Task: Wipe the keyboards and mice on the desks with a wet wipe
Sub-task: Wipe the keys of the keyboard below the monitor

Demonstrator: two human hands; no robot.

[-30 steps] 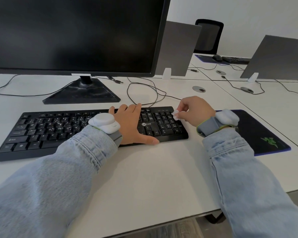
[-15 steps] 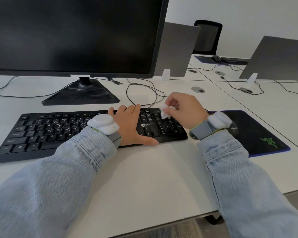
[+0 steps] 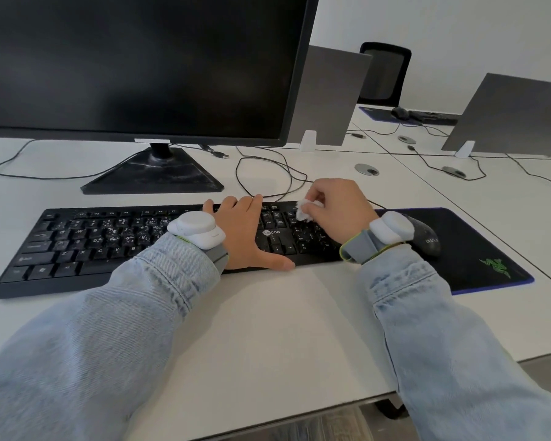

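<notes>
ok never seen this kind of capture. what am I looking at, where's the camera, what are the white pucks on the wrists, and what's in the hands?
There is no robot here: a person in light blue denim sleeves works with bare hands. The single view comes from a wide-angle camera on the person's head, looking forward and down. The white pucks are devices on grey wrist straps; the picture does not show what they do.

On the white desk lies a black full-size keyboard, in front of a large black monitor on a black stand. To the right is a black mouse mat with a green logo, with a dark grey mouse partly hidden behind the right wrist.

The left hand lies flat on the keyboard with straight fingers. The right hand pinches a crumpled white wet wipe against the keys at the keyboard's right end.
</notes>
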